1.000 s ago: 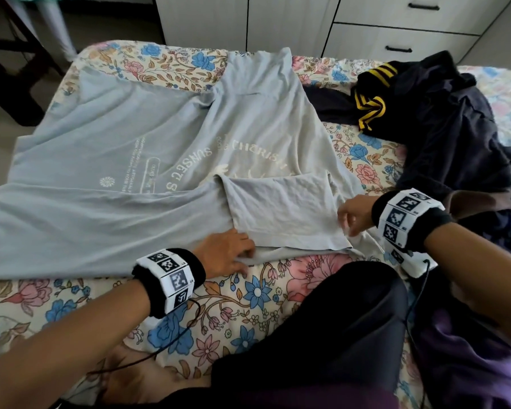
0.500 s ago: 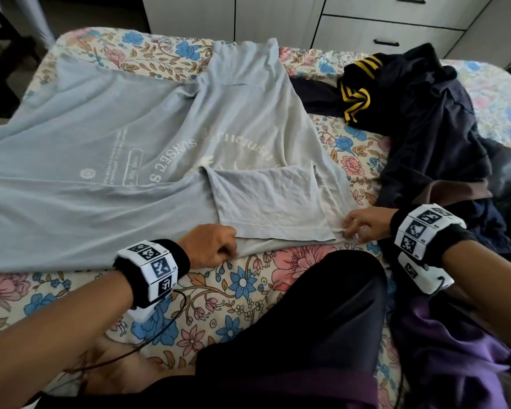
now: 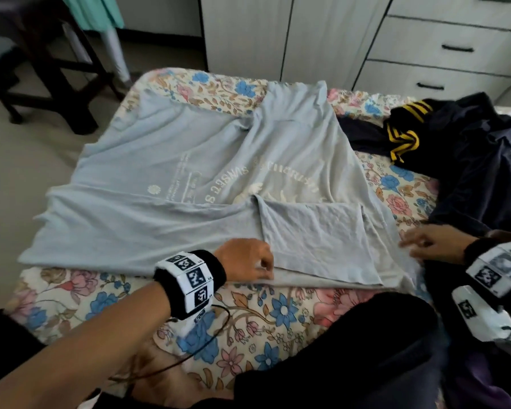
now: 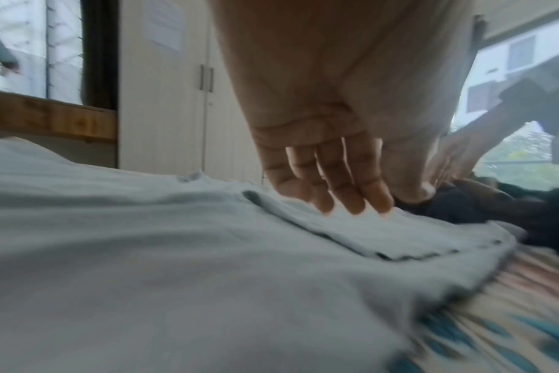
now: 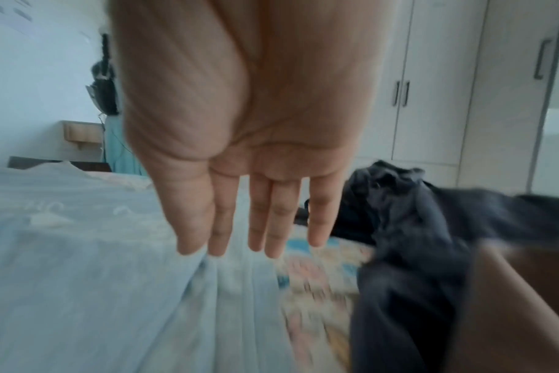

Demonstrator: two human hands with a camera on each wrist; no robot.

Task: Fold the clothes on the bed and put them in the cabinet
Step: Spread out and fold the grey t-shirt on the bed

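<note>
Both hands' fingers are straight — left hand (image 3: 247, 259) on the shirt (image 3: 171, 160), right hand (image 3: 434, 243) above it; the folded sleeve (image 3: 313, 234) under the left fingertips could slip open.

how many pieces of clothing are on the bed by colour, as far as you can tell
light blue: 1, the t-shirt spread flat with a sleeve folded in
dark navy: at least 1, the dark pile with the yellow-striped collar; I cannot tell how many garments it holds
total: at least 2

Black wristbands (image 3: 189, 278) with white tags
</note>
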